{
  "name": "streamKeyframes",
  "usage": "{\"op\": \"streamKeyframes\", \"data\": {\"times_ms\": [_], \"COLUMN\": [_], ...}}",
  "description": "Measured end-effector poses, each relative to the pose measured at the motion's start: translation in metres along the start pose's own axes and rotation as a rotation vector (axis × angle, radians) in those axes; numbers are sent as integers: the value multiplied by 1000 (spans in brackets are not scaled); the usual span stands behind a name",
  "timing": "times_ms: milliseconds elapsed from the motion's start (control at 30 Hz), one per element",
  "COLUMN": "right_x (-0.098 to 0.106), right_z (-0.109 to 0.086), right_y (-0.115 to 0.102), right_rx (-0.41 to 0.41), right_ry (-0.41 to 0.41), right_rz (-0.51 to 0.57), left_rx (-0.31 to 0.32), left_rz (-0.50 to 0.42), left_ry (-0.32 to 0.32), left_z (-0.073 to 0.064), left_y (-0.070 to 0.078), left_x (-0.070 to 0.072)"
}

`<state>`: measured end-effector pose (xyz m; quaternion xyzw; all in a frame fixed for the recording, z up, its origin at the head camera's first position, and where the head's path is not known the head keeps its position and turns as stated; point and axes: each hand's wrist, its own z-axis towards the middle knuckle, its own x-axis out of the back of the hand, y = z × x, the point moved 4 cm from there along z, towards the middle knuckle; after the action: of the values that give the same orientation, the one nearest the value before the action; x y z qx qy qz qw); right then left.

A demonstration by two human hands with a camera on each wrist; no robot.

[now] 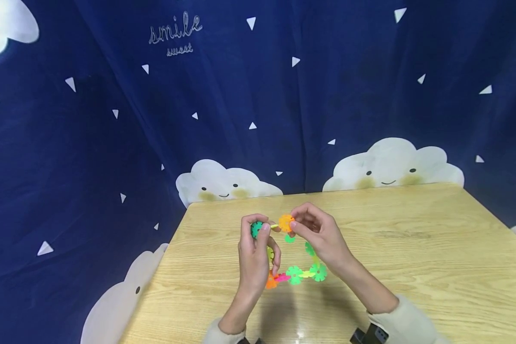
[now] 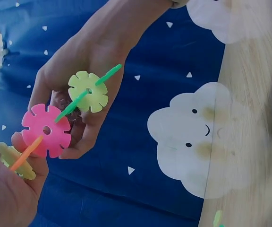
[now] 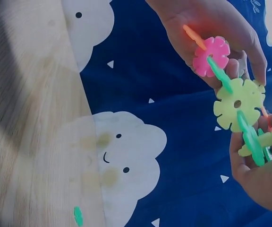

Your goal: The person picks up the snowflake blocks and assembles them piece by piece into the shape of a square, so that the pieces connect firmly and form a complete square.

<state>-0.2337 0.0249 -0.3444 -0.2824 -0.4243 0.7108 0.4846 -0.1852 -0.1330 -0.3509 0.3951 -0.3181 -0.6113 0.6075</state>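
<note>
A chain of flower-shaped plastic discs, slotted into one another at right angles, hangs between my hands in a loop. My left hand point(image 1: 255, 258) pinches a dark green disc point(image 1: 256, 230) between thumb and fingers. With thumb and fingertips, my right hand point(image 1: 322, 234) holds an orange disc point(image 1: 286, 223), and a thin yellow disc point(image 1: 274, 226) seen edge-on bridges the two. Along the bottom of the loop run a second orange disc point(image 1: 271, 280), a pink disc point(image 1: 282, 277) and green discs point(image 1: 294, 275). The left wrist view shows a pink disc point(image 2: 46, 131) close up; in the right wrist view a yellow disc point(image 3: 238, 105) faces the camera.
Beneath the hands is a light wood table point(image 1: 413, 239). A small green disc point(image 3: 78, 216) lies on it. Behind and to the left hangs a dark blue curtain point(image 1: 241, 86) printed with white clouds and triangles.
</note>
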Motion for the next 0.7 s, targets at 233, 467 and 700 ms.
{"op": "streamKeyframes", "data": {"times_ms": [233, 467, 700], "right_x": [0, -1, -5], "right_z": [0, -1, -3], "right_y": [-2, -4, -5], "right_rx": [55, 65, 65], "right_ry": [-4, 0, 10], "right_rz": [-4, -23, -14], "left_rx": [-1, 0, -11], "left_rz": [18, 78, 73], "left_ry": [-24, -67, -79], "left_z": [0, -3, -5], "left_y": [0, -2, -2], "left_x": [-4, -7, -7]}}
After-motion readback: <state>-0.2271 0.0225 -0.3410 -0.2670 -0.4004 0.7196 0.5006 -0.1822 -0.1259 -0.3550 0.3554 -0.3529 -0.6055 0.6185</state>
